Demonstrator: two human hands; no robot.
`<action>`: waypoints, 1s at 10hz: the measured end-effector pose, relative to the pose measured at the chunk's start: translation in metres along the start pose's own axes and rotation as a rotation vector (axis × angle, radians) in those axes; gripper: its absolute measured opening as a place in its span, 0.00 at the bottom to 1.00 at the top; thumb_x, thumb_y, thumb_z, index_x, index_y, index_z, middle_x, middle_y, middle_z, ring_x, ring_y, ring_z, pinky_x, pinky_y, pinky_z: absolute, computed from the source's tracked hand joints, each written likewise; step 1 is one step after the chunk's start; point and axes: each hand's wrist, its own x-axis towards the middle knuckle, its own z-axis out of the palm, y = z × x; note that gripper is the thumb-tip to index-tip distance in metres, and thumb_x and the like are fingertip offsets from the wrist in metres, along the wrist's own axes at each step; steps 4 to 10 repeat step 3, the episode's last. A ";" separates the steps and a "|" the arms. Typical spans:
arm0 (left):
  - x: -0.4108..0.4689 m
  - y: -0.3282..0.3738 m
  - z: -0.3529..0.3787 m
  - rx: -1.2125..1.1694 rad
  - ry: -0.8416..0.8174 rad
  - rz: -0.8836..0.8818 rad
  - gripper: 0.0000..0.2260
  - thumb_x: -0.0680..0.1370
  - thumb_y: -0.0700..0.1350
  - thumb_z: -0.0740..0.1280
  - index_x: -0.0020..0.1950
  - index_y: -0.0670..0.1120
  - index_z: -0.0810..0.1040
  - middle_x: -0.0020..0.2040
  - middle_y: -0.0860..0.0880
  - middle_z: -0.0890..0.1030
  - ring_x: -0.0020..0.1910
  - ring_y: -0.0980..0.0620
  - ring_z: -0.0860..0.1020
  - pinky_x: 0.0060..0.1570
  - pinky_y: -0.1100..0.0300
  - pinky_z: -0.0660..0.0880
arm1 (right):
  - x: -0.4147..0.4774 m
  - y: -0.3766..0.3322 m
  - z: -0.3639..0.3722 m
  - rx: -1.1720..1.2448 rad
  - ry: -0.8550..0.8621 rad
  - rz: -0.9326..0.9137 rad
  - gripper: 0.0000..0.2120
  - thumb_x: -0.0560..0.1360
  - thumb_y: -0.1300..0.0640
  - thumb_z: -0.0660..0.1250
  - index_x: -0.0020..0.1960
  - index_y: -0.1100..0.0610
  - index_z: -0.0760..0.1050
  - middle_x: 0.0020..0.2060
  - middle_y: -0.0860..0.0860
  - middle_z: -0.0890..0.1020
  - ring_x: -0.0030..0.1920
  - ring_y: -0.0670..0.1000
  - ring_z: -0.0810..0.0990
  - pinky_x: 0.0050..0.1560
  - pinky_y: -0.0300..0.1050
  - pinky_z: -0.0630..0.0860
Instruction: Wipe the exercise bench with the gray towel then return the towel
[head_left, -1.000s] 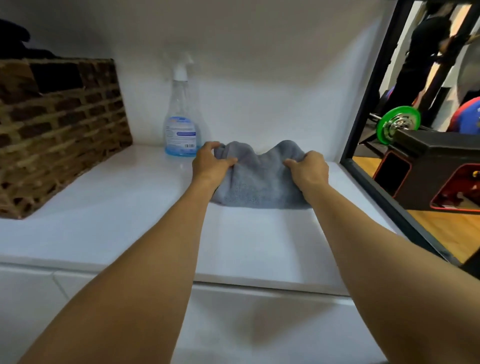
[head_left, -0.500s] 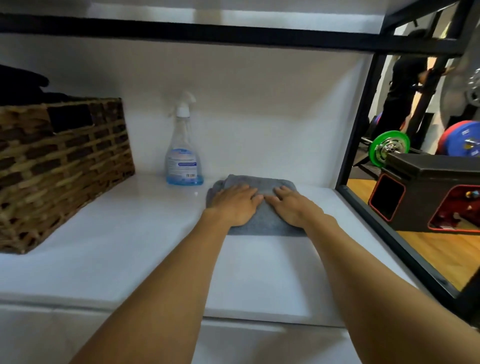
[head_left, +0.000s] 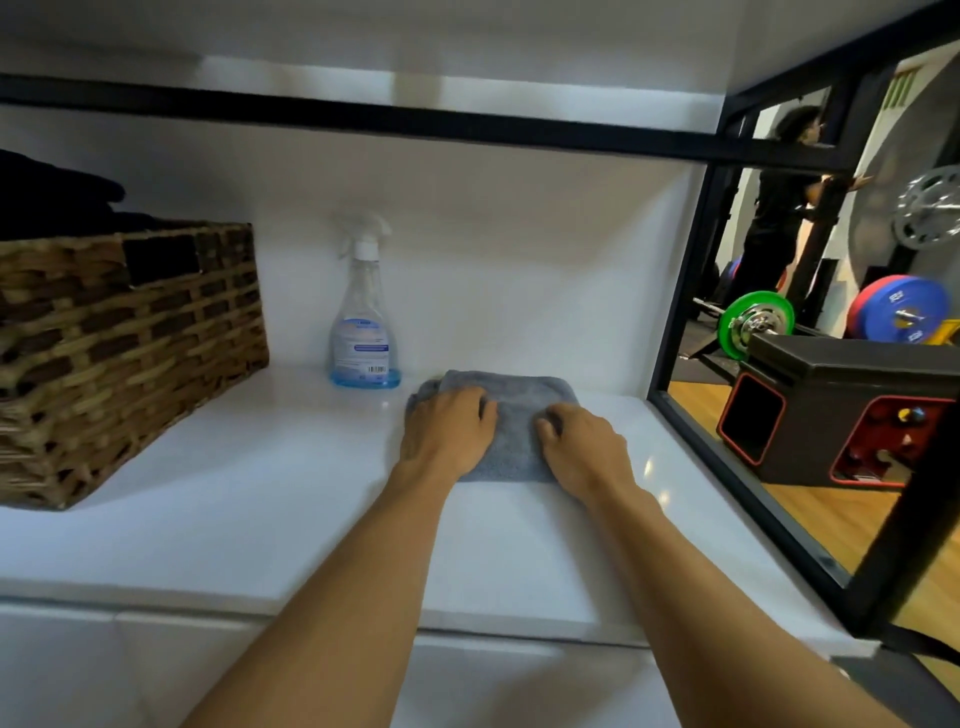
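light: even, soft | edges: wide-angle bending | focus: slightly blurred

Gray towel (head_left: 511, 415): soft terry cloth, matt, with a short nubbly pile.
Shelf (head_left: 260, 493) under it: white, smooth, glossy, showing small light spots.
Basket (head_left: 130, 353): brown woven wicker, rough and ribbed.
Spray bottle (head_left: 365, 332): clear shiny plastic with a printed label and a white plastic trigger head.
Rack frame (head_left: 363, 117): black metal, matt.
Floor (head_left: 841, 514) beyond: wood, warm tone, slight sheen.
Box (head_left: 852, 364): black matt top, leather-like.
Barbell sleeve (head_left: 759, 321): bright polished metal.
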 end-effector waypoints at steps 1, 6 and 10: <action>-0.008 -0.001 -0.004 -0.142 0.040 -0.026 0.13 0.80 0.50 0.59 0.51 0.45 0.81 0.56 0.43 0.79 0.57 0.42 0.75 0.57 0.47 0.74 | -0.013 -0.007 -0.010 0.091 0.037 0.018 0.12 0.81 0.53 0.56 0.53 0.54 0.79 0.49 0.55 0.82 0.52 0.59 0.79 0.52 0.50 0.67; -0.033 0.016 -0.061 -0.580 0.082 -0.142 0.08 0.79 0.48 0.64 0.49 0.48 0.83 0.50 0.47 0.83 0.49 0.49 0.79 0.45 0.63 0.74 | -0.045 -0.044 -0.065 0.584 0.033 0.043 0.11 0.82 0.56 0.61 0.57 0.52 0.81 0.52 0.50 0.84 0.54 0.52 0.81 0.51 0.40 0.74; -0.033 0.016 -0.061 -0.580 0.082 -0.142 0.08 0.79 0.48 0.64 0.49 0.48 0.83 0.50 0.47 0.83 0.49 0.49 0.79 0.45 0.63 0.74 | -0.045 -0.044 -0.065 0.584 0.033 0.043 0.11 0.82 0.56 0.61 0.57 0.52 0.81 0.52 0.50 0.84 0.54 0.52 0.81 0.51 0.40 0.74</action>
